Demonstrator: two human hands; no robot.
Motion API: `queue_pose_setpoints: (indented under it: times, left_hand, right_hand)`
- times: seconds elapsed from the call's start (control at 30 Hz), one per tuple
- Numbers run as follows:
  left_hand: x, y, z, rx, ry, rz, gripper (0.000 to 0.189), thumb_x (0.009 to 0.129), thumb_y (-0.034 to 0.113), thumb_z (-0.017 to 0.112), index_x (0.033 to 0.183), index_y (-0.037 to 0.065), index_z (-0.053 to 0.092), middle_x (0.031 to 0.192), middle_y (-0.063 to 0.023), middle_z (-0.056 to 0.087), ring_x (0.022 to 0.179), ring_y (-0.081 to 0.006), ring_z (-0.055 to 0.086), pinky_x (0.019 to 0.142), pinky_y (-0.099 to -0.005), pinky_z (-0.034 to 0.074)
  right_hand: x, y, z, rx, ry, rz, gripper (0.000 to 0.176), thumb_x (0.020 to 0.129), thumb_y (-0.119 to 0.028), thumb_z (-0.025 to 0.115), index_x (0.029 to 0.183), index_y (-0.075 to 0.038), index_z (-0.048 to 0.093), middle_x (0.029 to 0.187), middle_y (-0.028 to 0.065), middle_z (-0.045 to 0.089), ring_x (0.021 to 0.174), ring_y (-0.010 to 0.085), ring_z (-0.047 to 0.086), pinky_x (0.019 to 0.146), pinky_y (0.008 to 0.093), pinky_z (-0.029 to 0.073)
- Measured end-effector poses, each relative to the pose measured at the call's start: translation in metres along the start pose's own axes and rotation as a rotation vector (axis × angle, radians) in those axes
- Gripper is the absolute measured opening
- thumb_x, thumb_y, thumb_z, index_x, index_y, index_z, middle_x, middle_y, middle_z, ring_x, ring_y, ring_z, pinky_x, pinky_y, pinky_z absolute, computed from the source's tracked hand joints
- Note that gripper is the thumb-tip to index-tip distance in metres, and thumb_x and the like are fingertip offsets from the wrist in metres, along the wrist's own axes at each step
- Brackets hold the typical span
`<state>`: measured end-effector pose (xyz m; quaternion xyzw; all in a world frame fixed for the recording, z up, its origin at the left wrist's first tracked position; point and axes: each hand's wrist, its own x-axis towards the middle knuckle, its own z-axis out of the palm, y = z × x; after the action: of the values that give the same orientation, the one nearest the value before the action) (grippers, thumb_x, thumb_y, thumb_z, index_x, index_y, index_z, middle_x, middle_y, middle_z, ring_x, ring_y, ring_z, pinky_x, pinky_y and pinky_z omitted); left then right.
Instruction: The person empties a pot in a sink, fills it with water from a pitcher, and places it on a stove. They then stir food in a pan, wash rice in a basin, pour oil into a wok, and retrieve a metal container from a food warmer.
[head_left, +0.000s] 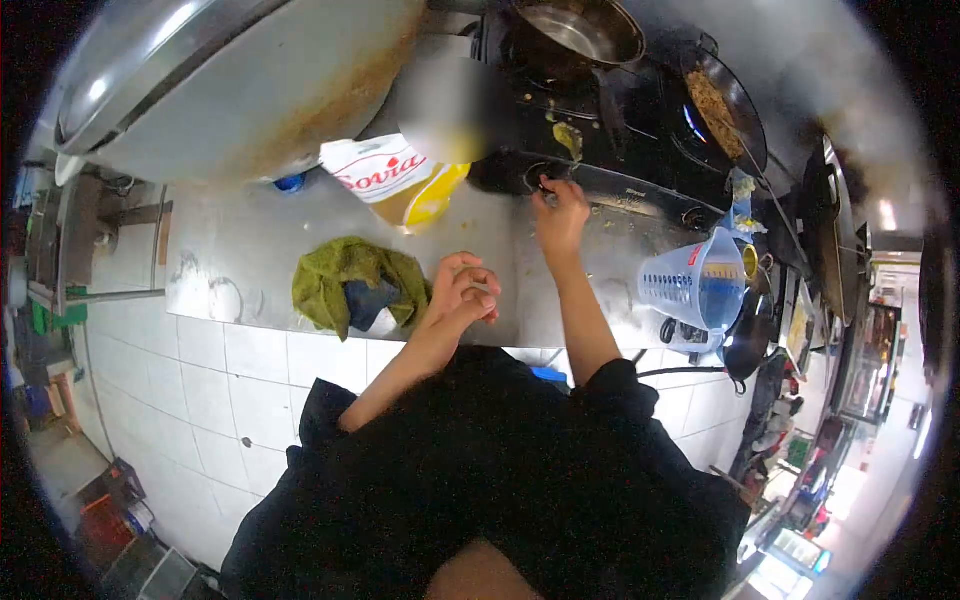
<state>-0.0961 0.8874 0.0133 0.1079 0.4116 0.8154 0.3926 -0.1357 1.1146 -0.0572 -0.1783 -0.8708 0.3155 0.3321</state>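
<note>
My right hand (562,212) reaches to the front panel of the black gas stove (640,190), its fingers closed on a dark control knob (540,180). My left hand (465,297) hovers over the steel counter with loosely curled fingers and nothing visible in it. Beside it lies a crumpled green cloth (335,275) with a dark blue and white piece in its folds. A white and yellow Sovia bag (390,180) lies farther back on the counter. On the burners are an empty-looking pan (580,30) and a dark wok (725,105) with brown food in it.
A clear plastic measuring jug (695,280) with liquid stands at the counter's right. A large metal pot (240,90) fills the upper left. Yellowish food scraps (568,140) lie on the stove. The steel counter (230,240) ends at a front edge above white floor tiles.
</note>
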Motion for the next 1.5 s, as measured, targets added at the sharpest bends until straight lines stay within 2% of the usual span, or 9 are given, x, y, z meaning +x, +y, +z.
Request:
queue_pose_setpoints:
  times: [0.3, 0.67, 0.83, 0.87, 0.93, 1.03, 1.13, 1.27, 1.5]
  left_hand:
    - [-0.014, 0.019, -0.011, -0.026, -0.045, 0.092, 0.043, 0.079, 0.008, 0.052, 0.116, 0.012, 0.03, 0.098, -0.0063, 0.043, 0.081, -0.0126, 0.044, 0.074, -0.0288, 0.038]
    - [-0.027, 0.027, -0.011, 0.149, -0.139, -0.027, 0.032, 0.08, 0.009, 0.052, 0.109, 0.009, 0.037, 0.098, -0.0032, 0.044, 0.087, -0.0106, 0.043, 0.079, -0.026, 0.035]
    - [-0.017, 0.019, -0.008, 0.162, -0.177, -0.056, 0.029, 0.081, 0.012, 0.051, 0.107, 0.009, 0.039, 0.096, -0.0022, 0.045, 0.09, -0.0111, 0.043, 0.079, -0.0263, 0.037]
    - [-0.015, 0.019, 0.0, 0.169, -0.186, -0.055, 0.029, 0.08, 0.012, 0.051, 0.107, 0.009, 0.039, 0.096, -0.0022, 0.045, 0.091, -0.0111, 0.043, 0.079, -0.0264, 0.037]
    - [-0.008, 0.018, 0.018, 0.195, -0.202, -0.048, 0.03, 0.079, 0.012, 0.052, 0.107, 0.009, 0.039, 0.095, -0.0021, 0.045, 0.091, -0.0113, 0.043, 0.079, -0.0267, 0.037]
    - [0.004, 0.009, 0.04, 0.217, -0.251, -0.052, 0.031, 0.078, 0.011, 0.053, 0.106, 0.008, 0.041, 0.095, -0.0024, 0.045, 0.091, -0.0115, 0.044, 0.08, -0.0269, 0.037]
    - [0.012, -0.004, 0.069, 0.234, -0.207, -0.033, 0.03, 0.077, 0.012, 0.054, 0.105, 0.008, 0.042, 0.095, -0.0032, 0.047, 0.088, -0.0129, 0.045, 0.078, -0.0271, 0.037]
    - [0.027, -0.027, 0.099, 0.233, -0.138, -0.004, 0.03, 0.077, 0.014, 0.053, 0.104, 0.008, 0.042, 0.093, -0.0046, 0.048, 0.084, -0.0152, 0.047, 0.075, -0.0284, 0.039]
    - [0.05, -0.065, 0.146, 0.219, -0.039, -0.016, 0.026, 0.078, 0.007, 0.051, 0.103, 0.008, 0.043, 0.092, -0.0032, 0.048, 0.084, -0.0134, 0.047, 0.077, -0.0261, 0.038]
  right_hand:
    - [0.023, 0.009, -0.018, -0.332, -0.369, -0.411, 0.025, 0.063, 0.0, 0.062, 0.087, -0.006, 0.063, 0.083, 0.0113, 0.057, 0.089, 0.0296, 0.052, 0.079, 0.0378, 0.045]
    - [-0.029, -0.058, -0.059, -0.648, -0.397, -0.371, 0.049, 0.07, -0.013, 0.066, 0.117, -0.01, 0.052, 0.11, 0.0184, 0.056, 0.109, 0.0283, 0.049, 0.095, 0.0344, 0.036]
    - [0.041, -0.154, -0.241, 0.148, -1.53, 0.253, 0.052, 0.076, -0.017, 0.066, 0.123, -0.008, 0.047, 0.105, 0.0176, 0.059, 0.098, 0.0185, 0.057, 0.084, 0.0313, 0.045]
    - [0.061, -0.153, -0.282, 0.148, -1.298, 0.499, 0.038, 0.076, -0.013, 0.066, 0.111, -0.002, 0.056, 0.096, 0.0117, 0.063, 0.085, 0.0146, 0.061, 0.078, 0.0282, 0.047]
    - [0.097, -0.098, -0.346, -0.158, -0.738, 0.243, 0.012, 0.079, -0.009, 0.059, 0.08, 0.002, 0.064, 0.083, 0.0094, 0.064, 0.074, 0.0136, 0.061, 0.07, 0.0263, 0.048]
    - [0.144, -0.006, -0.399, -1.003, -0.167, 0.19, 0.043, 0.071, -0.045, 0.065, 0.084, -0.004, 0.06, 0.083, 0.0151, 0.062, 0.088, 0.0234, 0.058, 0.077, 0.0343, 0.044]
    - [0.162, 0.117, -0.425, -0.852, -0.429, 0.33, 0.07, 0.06, -0.052, 0.072, 0.108, -0.008, 0.044, 0.108, 0.0195, 0.052, 0.101, 0.0313, 0.051, 0.085, 0.0406, 0.04]
    - [0.171, 0.128, -0.418, -0.244, -0.62, 0.593, 0.062, 0.067, -0.028, 0.073, 0.116, -0.016, 0.038, 0.07, 0.007, 0.055, 0.055, 0.0124, 0.055, 0.041, 0.0244, 0.043]
    - [0.225, 0.108, -0.405, -0.87, -0.441, -0.045, 0.027, 0.073, -0.028, 0.063, 0.099, -0.018, 0.065, 0.09, 0.017, 0.062, 0.084, 0.0334, 0.059, 0.075, 0.0421, 0.046]
